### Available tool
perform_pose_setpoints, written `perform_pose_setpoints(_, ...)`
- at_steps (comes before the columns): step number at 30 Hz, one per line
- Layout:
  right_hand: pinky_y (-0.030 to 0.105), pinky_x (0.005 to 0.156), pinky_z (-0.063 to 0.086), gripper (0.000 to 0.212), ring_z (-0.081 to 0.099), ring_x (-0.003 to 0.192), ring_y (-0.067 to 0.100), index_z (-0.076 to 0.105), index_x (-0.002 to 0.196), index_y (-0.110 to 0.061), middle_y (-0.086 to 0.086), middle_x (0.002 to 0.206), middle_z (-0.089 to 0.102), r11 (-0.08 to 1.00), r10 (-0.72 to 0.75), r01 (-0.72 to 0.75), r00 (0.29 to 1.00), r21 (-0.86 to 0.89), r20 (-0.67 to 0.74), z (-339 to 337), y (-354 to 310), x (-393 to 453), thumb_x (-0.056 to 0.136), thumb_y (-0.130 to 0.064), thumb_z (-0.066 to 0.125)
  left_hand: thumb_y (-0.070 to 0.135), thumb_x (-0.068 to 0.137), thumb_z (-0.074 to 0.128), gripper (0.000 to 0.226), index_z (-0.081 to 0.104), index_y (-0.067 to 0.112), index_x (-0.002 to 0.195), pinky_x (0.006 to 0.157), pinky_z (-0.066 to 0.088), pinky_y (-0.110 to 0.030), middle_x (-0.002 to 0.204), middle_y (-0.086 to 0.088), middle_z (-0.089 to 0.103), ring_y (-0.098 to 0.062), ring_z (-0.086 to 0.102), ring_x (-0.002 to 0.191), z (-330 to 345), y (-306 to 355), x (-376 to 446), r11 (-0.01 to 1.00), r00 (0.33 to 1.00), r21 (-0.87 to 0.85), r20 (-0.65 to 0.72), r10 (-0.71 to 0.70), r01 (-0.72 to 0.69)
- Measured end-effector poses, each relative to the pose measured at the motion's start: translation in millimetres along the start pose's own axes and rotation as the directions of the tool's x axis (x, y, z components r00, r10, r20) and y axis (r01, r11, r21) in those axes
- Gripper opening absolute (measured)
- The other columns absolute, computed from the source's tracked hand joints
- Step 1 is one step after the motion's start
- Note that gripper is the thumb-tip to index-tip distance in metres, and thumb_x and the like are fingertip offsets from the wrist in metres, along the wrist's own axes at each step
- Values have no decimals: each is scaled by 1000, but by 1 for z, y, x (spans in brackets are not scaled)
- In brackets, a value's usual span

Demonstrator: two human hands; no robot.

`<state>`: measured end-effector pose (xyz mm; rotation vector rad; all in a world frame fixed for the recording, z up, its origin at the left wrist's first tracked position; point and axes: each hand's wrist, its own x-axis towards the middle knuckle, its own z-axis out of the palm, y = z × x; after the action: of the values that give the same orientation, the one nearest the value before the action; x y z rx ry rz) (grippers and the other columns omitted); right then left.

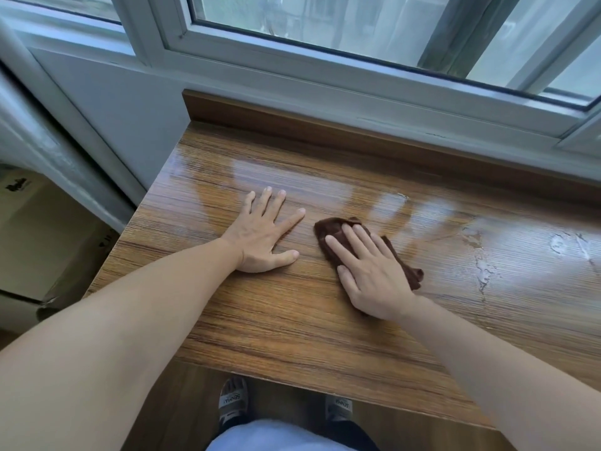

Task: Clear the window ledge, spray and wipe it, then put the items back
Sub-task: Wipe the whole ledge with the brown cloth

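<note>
The wooden window ledge [292,314] fills the middle of the view, with no items standing on it. Wet streaks and droplets [481,252] shine on its right half. A small dark brown cloth [331,229] lies on the ledge near the centre. My right hand [367,268] presses flat on the cloth with straight fingers, covering most of it. My left hand [263,232] rests flat on the bare wood just left of the cloth, fingers spread, palm down.
The white window frame [325,70] runs along the back of the ledge behind a raised wooden lip [325,125]. A cardboard box [39,242] sits on the floor at the left. My sandalled feet [232,402] stand below the ledge's front edge.
</note>
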<state>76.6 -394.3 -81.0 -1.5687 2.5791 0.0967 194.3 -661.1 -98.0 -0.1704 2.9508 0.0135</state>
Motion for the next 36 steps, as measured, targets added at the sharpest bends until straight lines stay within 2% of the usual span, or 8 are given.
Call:
perform_pose_setpoints(3, 46, 130, 8, 60, 3, 161, 23, 14, 165, -38, 4, 174, 12, 985, -171, 171, 985, 11, 14, -1, -27, -31, 107, -44, 30, 84, 87, 14, 90, -15, 40, 161, 123, -6, -62, 170, -19, -14, -40, -18, 156, 2, -2, -2, 1000, 1000, -3, -17, -7, 7)
perform_pose_setpoints(9, 47, 130, 3, 58, -8, 161, 20, 11, 164, -42, 1, 175, 6, 837, -546, 546, 823, 45, 158, 0, -45, -72, 110, -43, 29, 85, 87, 11, 90, -15, 40, 161, 123, -5, -62, 170, -18, -13, -40, -17, 156, 2, 0, 0, 1000, 1000, 1, -27, -5, 5)
perform_pose_setpoints(14, 48, 128, 14, 58, -1, 161, 21, 13, 165, -40, 4, 174, 11, 963, -270, 268, 961, 42, 65, -4, -35, -31, 108, -45, 28, 83, 87, 10, 88, -15, 41, 160, 124, -4, -61, 171, -18, -11, -41, -14, 156, 3, -1, 0, 1000, 999, 28, -34, -10, 11)
perform_pose_setpoints(16, 49, 129, 12, 59, 0, 161, 24, 13, 165, -38, 5, 174, 11, 963, -268, 266, 962, 40, 47, 0, -48, -41, 109, -43, 28, 83, 87, 10, 88, -14, 41, 161, 124, -4, -61, 171, -18, -10, -41, -13, 157, 3, -1, 0, 1000, 999, 25, -39, -14, 15)
perform_pose_setpoints(20, 49, 130, 2, 58, -5, 161, 26, 12, 164, -37, 5, 175, 6, 856, -517, 515, 849, 50, 112, 2, -73, -83, 109, -41, 29, 83, 87, 12, 88, -13, 42, 161, 124, -5, -61, 171, -17, -10, -40, -14, 157, 2, 0, -1, 1000, 1000, 5, -31, -3, 3)
perform_pose_setpoints(31, 48, 129, 6, 55, -1, 161, 23, 24, 164, -33, 6, 174, 12, 537, -835, 843, 523, 45, 169, -1, -49, -67, 110, -37, 35, 82, 90, 13, 85, -18, 43, 159, 124, -6, -60, 171, -16, -12, -39, -15, 156, -3, -1, -2, 1000, 1000, 3, -8, 24, -24)
perform_pose_setpoints(33, 47, 129, 6, 57, -2, 161, 22, 22, 164, -33, 6, 174, 11, 560, -820, 827, 546, 47, 174, -1, -38, -61, 110, -38, 36, 82, 90, 13, 85, -19, 43, 159, 124, -5, -60, 171, -16, -12, -39, -16, 156, -2, -1, -1, 1000, 1000, 5, -11, 29, -29)
perform_pose_setpoints(36, 47, 130, 5, 59, -6, 161, 19, 16, 166, -34, 6, 174, 9, 675, -733, 735, 661, 55, 163, -4, -14, -47, 110, -39, 34, 82, 90, 14, 86, -18, 43, 159, 125, -6, -59, 171, -16, -12, -38, -15, 157, 0, -3, -1, 1000, 999, 5, -32, 28, -28)
